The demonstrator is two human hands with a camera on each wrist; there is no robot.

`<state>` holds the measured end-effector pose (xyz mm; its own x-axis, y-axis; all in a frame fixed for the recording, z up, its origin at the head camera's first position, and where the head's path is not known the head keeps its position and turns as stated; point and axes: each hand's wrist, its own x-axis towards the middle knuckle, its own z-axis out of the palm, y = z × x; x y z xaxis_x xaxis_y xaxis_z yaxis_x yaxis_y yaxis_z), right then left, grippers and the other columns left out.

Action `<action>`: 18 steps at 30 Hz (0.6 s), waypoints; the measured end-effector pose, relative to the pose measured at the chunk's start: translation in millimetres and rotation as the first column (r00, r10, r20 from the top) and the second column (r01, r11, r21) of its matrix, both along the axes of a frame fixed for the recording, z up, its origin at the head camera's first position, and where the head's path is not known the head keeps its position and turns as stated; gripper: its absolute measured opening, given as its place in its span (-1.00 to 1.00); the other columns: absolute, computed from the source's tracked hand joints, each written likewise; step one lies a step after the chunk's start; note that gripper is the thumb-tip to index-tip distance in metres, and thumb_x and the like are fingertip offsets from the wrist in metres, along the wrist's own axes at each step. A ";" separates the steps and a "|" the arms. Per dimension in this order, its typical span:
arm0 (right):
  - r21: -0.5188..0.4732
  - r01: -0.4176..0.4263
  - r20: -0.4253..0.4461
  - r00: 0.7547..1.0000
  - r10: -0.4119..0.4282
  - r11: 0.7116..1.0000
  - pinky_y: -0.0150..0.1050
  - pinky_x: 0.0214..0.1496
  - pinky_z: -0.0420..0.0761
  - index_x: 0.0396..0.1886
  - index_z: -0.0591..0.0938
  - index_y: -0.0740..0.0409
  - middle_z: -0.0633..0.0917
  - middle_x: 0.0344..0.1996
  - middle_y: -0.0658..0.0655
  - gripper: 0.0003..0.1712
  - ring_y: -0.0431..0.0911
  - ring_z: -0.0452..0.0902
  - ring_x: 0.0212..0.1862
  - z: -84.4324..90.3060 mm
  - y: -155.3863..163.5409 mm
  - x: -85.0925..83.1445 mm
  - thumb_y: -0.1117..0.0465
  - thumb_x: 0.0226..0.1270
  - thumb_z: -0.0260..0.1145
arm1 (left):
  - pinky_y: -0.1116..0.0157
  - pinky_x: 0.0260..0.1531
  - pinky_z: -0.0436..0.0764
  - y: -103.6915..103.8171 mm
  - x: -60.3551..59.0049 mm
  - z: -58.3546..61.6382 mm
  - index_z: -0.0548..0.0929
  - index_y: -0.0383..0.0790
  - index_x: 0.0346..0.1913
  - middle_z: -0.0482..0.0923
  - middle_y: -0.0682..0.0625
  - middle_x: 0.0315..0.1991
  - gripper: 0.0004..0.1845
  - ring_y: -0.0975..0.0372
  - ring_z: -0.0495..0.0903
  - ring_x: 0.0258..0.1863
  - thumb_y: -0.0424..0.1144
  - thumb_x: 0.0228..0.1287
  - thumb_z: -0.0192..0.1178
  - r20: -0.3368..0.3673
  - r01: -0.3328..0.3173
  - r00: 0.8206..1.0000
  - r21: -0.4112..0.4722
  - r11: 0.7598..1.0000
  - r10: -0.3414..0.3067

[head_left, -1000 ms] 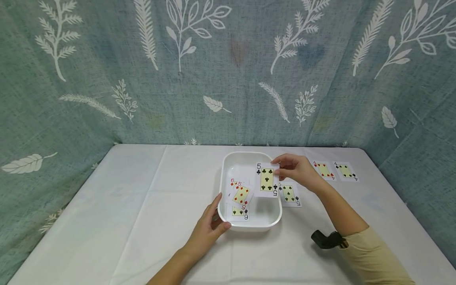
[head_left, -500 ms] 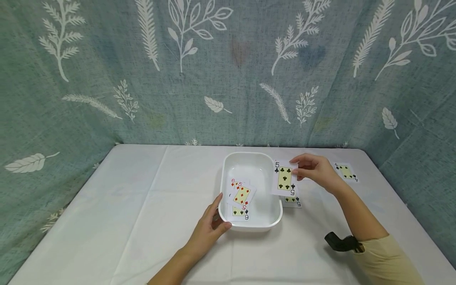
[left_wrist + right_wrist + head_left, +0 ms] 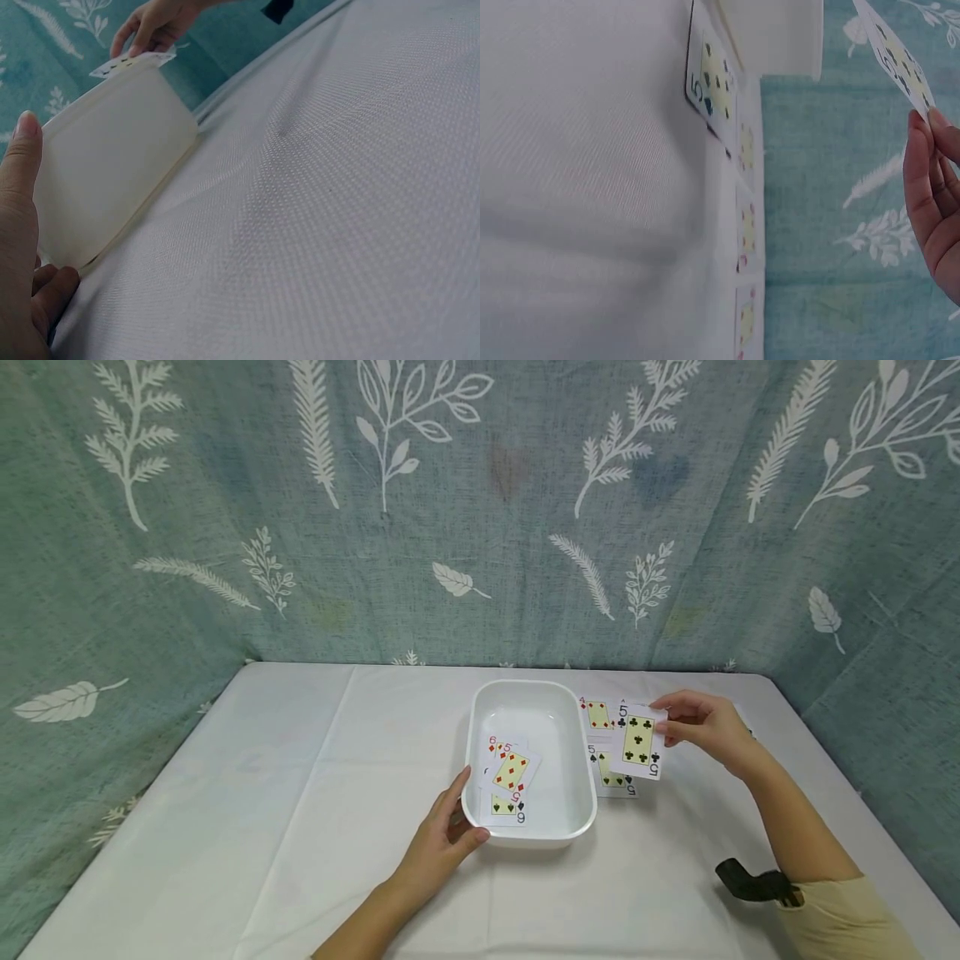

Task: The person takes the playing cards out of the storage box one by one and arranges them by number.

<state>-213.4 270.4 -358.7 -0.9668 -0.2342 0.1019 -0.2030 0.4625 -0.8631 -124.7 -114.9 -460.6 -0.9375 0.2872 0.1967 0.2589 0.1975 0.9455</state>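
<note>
In the head view my right hand [image 3: 705, 727] pinches the upper right edge of a five of clubs playing card [image 3: 637, 739], held face up above the table. It partly covers a five of spades [image 3: 609, 787] lying beside the white plastic tub [image 3: 577, 822]. My left hand [image 3: 438, 839] grips the tub at its near left corner, thumb at the front rim and fingers along the left side. Inside the tub lie overlapping cards: a five of diamonds [image 3: 512, 771] on top, a six of diamonds [image 3: 493, 746] and a six of spades [image 3: 504, 818] partly beneath.
Behind the five of spades lies a four of diamonds [image 3: 597, 715], right of the tub. The right wrist view shows a row of blurred cards [image 3: 746, 229] along the table's back edge. A patterned curtain [image 3: 480, 568] surrounds the white-covered table [image 3: 360, 777].
My right hand has carried the five of clubs rightward from over the tub to beyond its right side, uncovering the four of diamonds. The left hand and tub have stayed put.
</note>
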 end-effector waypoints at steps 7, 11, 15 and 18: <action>0.037 0.032 0.005 0.999 -0.032 0.999 -0.26 -0.31 0.73 0.02 0.54 0.36 0.67 -0.39 -0.02 -0.59 -0.16 0.62 -0.40 -5.8 16.2 1.9 0.25 0.23 0.35 | 0.23 0.19 0.49 0.1 0.2 0.3 0.02 -0.05 0.50 0.27 -0.21 0.26 -0.12 -0.03 0.44 0.21 -0.30 0.19 0.28 0.000 -0.005 1.000 -0.004 1.000 0.005; 0.068 0.055 0.033 0.998 -0.057 0.996 -0.27 -0.30 0.72 0.03 0.54 0.35 0.67 -0.38 0.00 -0.59 -0.17 0.61 -0.40 -5.6 22.9 3.9 0.24 0.23 0.35 | 0.25 0.19 0.49 0.3 -0.1 -0.6 0.00 -0.02 0.50 0.27 -0.19 0.27 -0.11 -0.03 0.44 0.20 -0.27 0.19 0.28 0.006 -0.008 1.000 -0.016 1.000 0.008; 0.085 0.054 0.053 0.997 -0.059 0.995 -0.22 -0.28 0.73 0.05 0.52 0.38 0.68 -0.34 0.04 -0.57 -0.19 0.61 -0.38 -4.0 28.8 4.9 0.25 0.25 0.34 | 0.27 0.17 0.51 0.0 -0.2 -1.2 -0.01 -0.02 0.50 0.27 -0.18 0.27 -0.11 -0.02 0.45 0.20 -0.23 0.20 0.28 0.002 -0.014 1.000 -0.038 0.999 0.014; 0.095 0.039 0.066 0.997 -0.045 0.995 -0.21 -0.27 0.73 0.07 0.51 0.40 0.68 -0.30 0.07 -0.57 -0.22 0.61 -0.36 -3.8 32.9 4.5 0.25 0.27 0.32 | 0.27 0.16 0.52 -0.4 -0.1 -1.7 -0.01 -0.05 0.50 0.27 -0.18 0.27 -0.11 -0.02 0.46 0.19 -0.22 0.20 0.27 -0.005 -0.014 1.000 -0.050 0.999 0.014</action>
